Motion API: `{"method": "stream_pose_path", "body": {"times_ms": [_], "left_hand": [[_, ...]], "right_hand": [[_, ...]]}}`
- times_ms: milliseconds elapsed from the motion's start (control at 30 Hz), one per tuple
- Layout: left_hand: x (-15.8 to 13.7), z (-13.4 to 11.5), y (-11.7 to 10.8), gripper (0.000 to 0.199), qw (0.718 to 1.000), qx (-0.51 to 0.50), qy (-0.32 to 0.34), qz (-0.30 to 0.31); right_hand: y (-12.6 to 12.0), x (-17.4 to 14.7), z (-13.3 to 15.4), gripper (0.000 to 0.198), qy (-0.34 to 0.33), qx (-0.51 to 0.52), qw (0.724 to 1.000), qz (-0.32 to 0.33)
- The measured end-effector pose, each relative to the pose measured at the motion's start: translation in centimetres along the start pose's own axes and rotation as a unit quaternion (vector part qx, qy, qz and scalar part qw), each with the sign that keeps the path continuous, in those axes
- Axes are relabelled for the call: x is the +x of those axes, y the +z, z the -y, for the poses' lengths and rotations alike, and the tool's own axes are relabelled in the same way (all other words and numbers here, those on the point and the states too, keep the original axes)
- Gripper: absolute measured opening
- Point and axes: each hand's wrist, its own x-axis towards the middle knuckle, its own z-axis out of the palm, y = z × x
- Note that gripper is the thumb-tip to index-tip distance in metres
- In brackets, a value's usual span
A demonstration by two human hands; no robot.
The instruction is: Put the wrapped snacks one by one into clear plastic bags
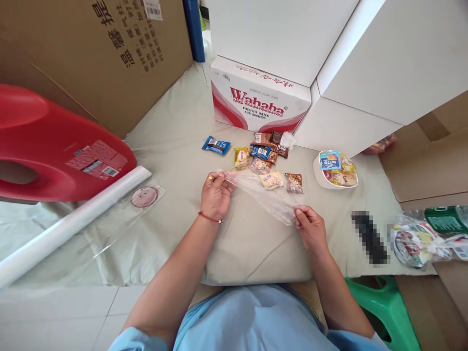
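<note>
A clear plastic bag [263, 197] is stretched between my two hands, low over the cloth-covered surface. My left hand [216, 196], with a red string bracelet at the wrist, pinches its upper left end. At the lower right end, my right hand [310, 225] grips the film between thumb and fingers. Just beyond the bag lies a loose heap of small wrapped snacks. Among them are a yellow packet [271, 180], a brown packet [294, 183] and a blue packet [260, 151]. Another blue packet [216, 145] lies apart on the left.
A white tub [320, 175] of wrapped snacks stands to the right. Behind the heap is a Wahaha water carton [261, 95]. A red jug [54, 146] and a white plastic roll [76, 222] lie left. A bottle [446, 220] and a green stool [389, 312] are at right.
</note>
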Motion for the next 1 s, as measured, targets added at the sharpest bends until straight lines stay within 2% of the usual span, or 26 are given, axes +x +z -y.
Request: {"method": "stream_pose_path", "body": {"times_ms": [67,133,167,200,233,300,367,400,533,667,833,933,1000], "left_hand": [[0.1,0.1,-0.1,0.047,1.000,-0.009,-0.019,-0.004],[0.0,0.3,0.0,0.046,0.999,-0.005,-0.037,-0.017],[-0.1,0.3,0.1,0.046,0.999,0.002,-0.042,-0.025],[-0.2,0.3,0.3,0.047,0.998,0.010,-0.043,-0.033],[-0.4,0.3,0.4,0.048,0.998,0.019,-0.042,-0.038],[-0.8,0.2,0.7,0.052,0.998,0.036,-0.036,-0.035],[-1.1,0.1,1.0,0.054,0.998,0.048,-0.038,-0.015],[-1.3,0.0,1.0,0.054,0.998,0.051,-0.042,-0.003],[-1.5,-0.3,1.2,0.056,0.997,0.040,-0.065,0.031],[-1.7,-0.6,1.4,0.059,0.994,0.006,-0.095,0.060],[-2.1,-0.5,1.7,0.054,0.992,-0.027,-0.093,0.076],[-2.2,0.1,1.8,0.053,0.991,-0.011,-0.098,0.089],[-2.2,0.5,1.8,0.050,0.992,0.030,-0.076,0.092]], "right_hand": [[-1.5,-1.2,0.8,0.030,0.031,-0.067,0.990,0.119],[-3.0,-1.9,2.2,0.027,0.073,-0.134,0.950,0.273],[-3.7,-2.0,3.0,0.026,0.086,-0.157,0.930,0.321],[-4.3,-1.8,3.9,0.027,0.088,-0.171,0.923,0.334],[-4.7,-1.4,4.6,0.029,0.077,-0.176,0.930,0.312],[-4.8,-0.1,5.8,0.032,0.025,-0.170,0.962,0.212],[-3.9,1.7,6.4,0.034,-0.021,-0.157,0.978,0.136],[-3.1,2.5,6.4,0.035,-0.032,-0.152,0.980,0.123],[0.9,4.7,5.3,0.048,0.011,-0.107,0.983,0.148],[3.8,4.6,3.8,0.058,0.090,-0.035,0.979,0.178],[5.3,3.1,2.8,0.055,0.150,0.069,0.961,0.223],[5.9,2.5,2.8,0.044,0.144,0.091,0.957,0.236],[6.2,2.2,3.1,0.041,0.130,0.089,0.961,0.229]]}}
